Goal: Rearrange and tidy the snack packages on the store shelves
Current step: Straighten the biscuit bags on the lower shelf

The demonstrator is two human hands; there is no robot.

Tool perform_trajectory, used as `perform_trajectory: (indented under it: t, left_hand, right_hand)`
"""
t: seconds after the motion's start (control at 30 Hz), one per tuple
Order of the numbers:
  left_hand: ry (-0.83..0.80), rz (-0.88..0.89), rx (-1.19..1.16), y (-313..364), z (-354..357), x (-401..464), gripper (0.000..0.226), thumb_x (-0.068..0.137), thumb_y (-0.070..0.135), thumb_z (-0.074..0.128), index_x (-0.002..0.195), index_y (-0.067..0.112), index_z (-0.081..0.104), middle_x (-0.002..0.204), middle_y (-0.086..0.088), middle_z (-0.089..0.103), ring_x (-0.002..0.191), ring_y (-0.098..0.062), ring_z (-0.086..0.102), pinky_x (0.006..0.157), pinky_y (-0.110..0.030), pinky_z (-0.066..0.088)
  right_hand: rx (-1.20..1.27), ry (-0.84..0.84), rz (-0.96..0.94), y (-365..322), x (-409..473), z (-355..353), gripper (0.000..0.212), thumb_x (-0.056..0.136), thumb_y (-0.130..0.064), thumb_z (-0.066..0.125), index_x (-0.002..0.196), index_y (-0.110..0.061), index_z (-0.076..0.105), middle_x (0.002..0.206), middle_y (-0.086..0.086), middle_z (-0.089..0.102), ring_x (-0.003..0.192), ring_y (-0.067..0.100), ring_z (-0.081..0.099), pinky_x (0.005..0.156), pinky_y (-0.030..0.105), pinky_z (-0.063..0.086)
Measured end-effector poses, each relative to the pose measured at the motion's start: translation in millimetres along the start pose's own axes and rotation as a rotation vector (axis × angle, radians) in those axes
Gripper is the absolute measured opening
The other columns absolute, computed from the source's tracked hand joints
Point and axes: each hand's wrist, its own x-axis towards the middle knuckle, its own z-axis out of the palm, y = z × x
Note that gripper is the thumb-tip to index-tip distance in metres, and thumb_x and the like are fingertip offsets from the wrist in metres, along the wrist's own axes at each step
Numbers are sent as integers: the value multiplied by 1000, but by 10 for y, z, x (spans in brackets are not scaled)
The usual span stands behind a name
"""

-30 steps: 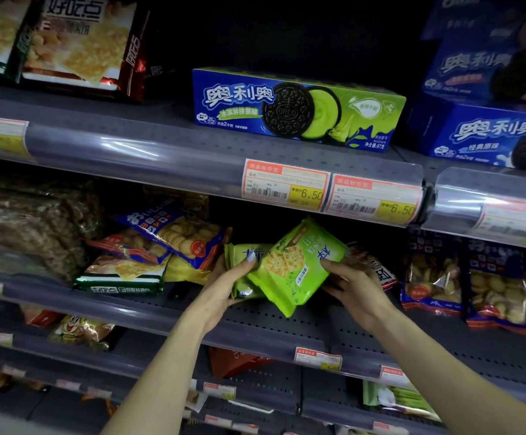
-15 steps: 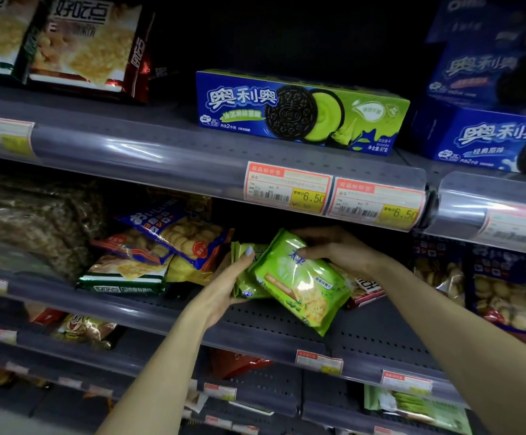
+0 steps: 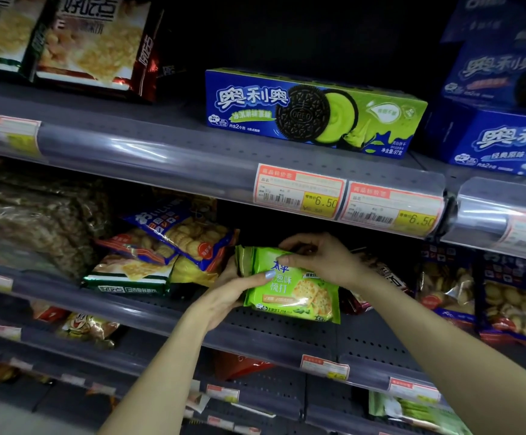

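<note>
A green cracker packet (image 3: pixel 299 293) stands upright, label facing me, on the grey middle shelf (image 3: pixel 286 328). My left hand (image 3: pixel 233 287) grips its left side, thumb across the front. My right hand (image 3: pixel 321 259) pinches its top edge from above. A second green packet (image 3: pixel 244 259) stands directly behind it, mostly hidden. Blue and orange biscuit bags (image 3: pixel 186 233) lie piled to the left.
A green-and-blue Oreo box (image 3: pixel 315 111) lies on the upper shelf, with blue Oreo boxes (image 3: pixel 500 133) at its right. Biscuit bags (image 3: pixel 481 293) fill the middle shelf's right. Price tags (image 3: pixel 343 199) line the upper rail. Lower shelves hold more packets.
The green packet has turned from tilted to upright with its label facing me. My right hand moved from its right side to its top edge. My left hand now wraps its left side.
</note>
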Motion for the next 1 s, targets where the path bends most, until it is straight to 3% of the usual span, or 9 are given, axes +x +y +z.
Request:
perform_trajectory:
  t: [0.13, 0.37, 0.53, 0.6, 0.67, 0.73, 0.8, 0.9, 1.0]
  left_hand:
    - [62, 12, 6, -31, 6, 30, 82, 51, 52, 82, 123, 42, 46, 111, 11, 71, 102, -10, 67, 93, -40, 51]
    - [86, 19, 29, -75, -4, 31, 73, 54, 55, 79, 119, 45, 47, 111, 14, 70, 105, -11, 66, 99, -45, 47]
    - [85, 35, 37, -66, 3, 17, 79, 52, 54, 81, 122, 42, 48, 113, 13, 70, 107, -12, 65, 100, -45, 47]
    - [57, 45, 30, -59, -9, 7, 82, 51, 53, 83, 124, 42, 47, 113, 15, 70, 105, -10, 66, 94, -40, 51]
    - [31, 49, 34, -43, -15, -6, 81, 49, 51, 84, 121, 45, 47, 111, 18, 69, 103, -5, 66, 84, -30, 53]
    - [36, 55, 53, -32, -16, -19, 78, 50, 49, 84, 118, 47, 47, 112, 20, 68, 104, -3, 65, 84, -25, 51]
    - [47, 58, 103, -40, -24, -32, 77, 51, 48, 83, 118, 49, 46, 116, 22, 66, 110, 1, 60, 92, -23, 45]
    - [21, 19, 151, -43, -45, -61, 66, 56, 45, 81, 108, 55, 42, 107, 35, 61, 97, 22, 52, 79, -7, 38]
    - [-4, -7, 179, -36, -74, -43, 65, 56, 41, 79, 109, 53, 43, 108, 35, 58, 100, 21, 50, 78, -6, 36]
  right_hand:
    - [-104, 90, 24, -12, -91, 42, 63, 59, -73, 63, 108, -33, 65, 104, -15, 66, 96, 1, 59, 78, 17, 42]
    - [-16, 41, 210, 189, -406, -60, 101, 50, -65, 74, 137, -26, 40, 123, -12, 48, 113, 6, 47, 90, 20, 38]
    - [90, -102, 233, 356, -537, -24, 85, 60, -34, 88, 127, -22, 38, 109, -29, 48, 89, -21, 55, 70, -5, 37]
    - [104, 0, 244, 400, -531, 20, 110, 51, -43, 89, 139, -21, 27, 120, -23, 48, 105, -9, 51, 86, 2, 39]
    - [126, 71, 243, 423, -516, 37, 119, 43, -48, 88, 141, -18, 27, 131, -5, 50, 119, 12, 51, 103, 27, 43]
    - [151, 92, 234, 447, -519, 53, 117, 41, -46, 89, 139, -17, 31, 128, -1, 54, 118, 17, 54, 102, 36, 46]
    - [179, 106, 223, 495, -519, 78, 106, 42, -42, 90, 132, -19, 39, 119, -5, 62, 110, 11, 61, 93, 29, 50]
    - [215, 96, 212, 541, -518, 102, 85, 43, -46, 89, 117, -29, 49, 108, -15, 68, 99, 0, 65, 81, 13, 50]
    - [254, 74, 225, 529, -481, 101, 88, 43, -51, 89, 119, -32, 47, 107, -16, 68, 95, -3, 65, 82, 16, 51]
